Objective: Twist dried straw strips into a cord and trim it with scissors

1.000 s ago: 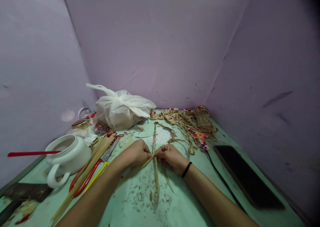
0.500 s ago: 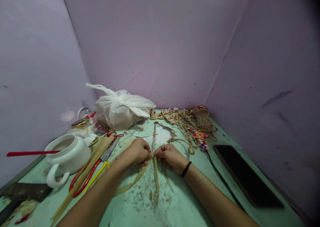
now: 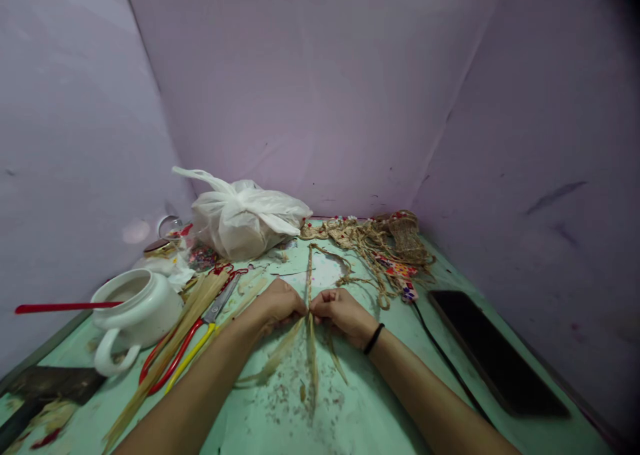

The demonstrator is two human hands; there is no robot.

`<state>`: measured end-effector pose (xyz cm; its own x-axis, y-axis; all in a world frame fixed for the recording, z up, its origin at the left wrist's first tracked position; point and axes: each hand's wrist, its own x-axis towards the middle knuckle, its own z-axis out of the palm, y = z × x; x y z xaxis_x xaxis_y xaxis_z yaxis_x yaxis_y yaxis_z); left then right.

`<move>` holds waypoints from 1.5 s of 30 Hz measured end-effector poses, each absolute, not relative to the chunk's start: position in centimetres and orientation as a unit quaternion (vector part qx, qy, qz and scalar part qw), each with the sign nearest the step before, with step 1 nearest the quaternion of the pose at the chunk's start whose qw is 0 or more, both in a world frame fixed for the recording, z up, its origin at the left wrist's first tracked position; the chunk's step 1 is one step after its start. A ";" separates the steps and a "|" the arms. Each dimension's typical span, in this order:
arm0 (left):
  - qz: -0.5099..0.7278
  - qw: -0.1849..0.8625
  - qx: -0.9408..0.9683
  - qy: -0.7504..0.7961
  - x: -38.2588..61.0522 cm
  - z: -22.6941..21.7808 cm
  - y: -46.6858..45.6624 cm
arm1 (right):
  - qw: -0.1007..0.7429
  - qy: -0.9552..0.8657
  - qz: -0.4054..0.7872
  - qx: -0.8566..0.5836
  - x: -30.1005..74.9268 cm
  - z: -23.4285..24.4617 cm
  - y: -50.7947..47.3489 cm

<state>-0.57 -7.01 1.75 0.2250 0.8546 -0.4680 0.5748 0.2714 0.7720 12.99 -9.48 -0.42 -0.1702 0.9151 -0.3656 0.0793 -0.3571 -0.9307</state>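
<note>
A thin braided cord (image 3: 309, 268) of straw-coloured fibre runs straight up the table from between my hands. My left hand (image 3: 283, 303) pinches the braid's lower end from the left, its fingertips partly hidden. From the other side my right hand (image 3: 345, 313), with a black band at the wrist, pinches the same spot with thumb and forefinger. Loose flat fibre strands (image 3: 313, 361) fan out below the fingers toward me.
Left: a white pot (image 3: 145, 308) with a red stick, dry fibre strips (image 3: 165, 355), scissors (image 3: 220, 303), and a dark-bladed tool (image 3: 55, 383). Behind stand a white plastic bag (image 3: 245, 218) and tangled twine (image 3: 370, 241). A phone (image 3: 495, 351) lies at right.
My left hand has turned and its fingers have closed in toward the braid. The left loose strand has shifted with it. My right hand stays nearly still.
</note>
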 end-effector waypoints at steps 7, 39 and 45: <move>0.138 0.597 0.516 0.598 0.1 1.6 -7.5 | 0.357 -0.436 0.619 -0.547 13.2 -0.3 -9.6; 0.213 0.601 0.510 0.577 0.2 2.3 -8.1 | 0.328 -0.528 0.609 -0.493 14.4 -0.9 -9.2; 0.236 0.560 0.536 0.586 0.6 1.7 -8.2 | 0.253 -0.618 0.437 -0.603 14.8 0.6 -9.3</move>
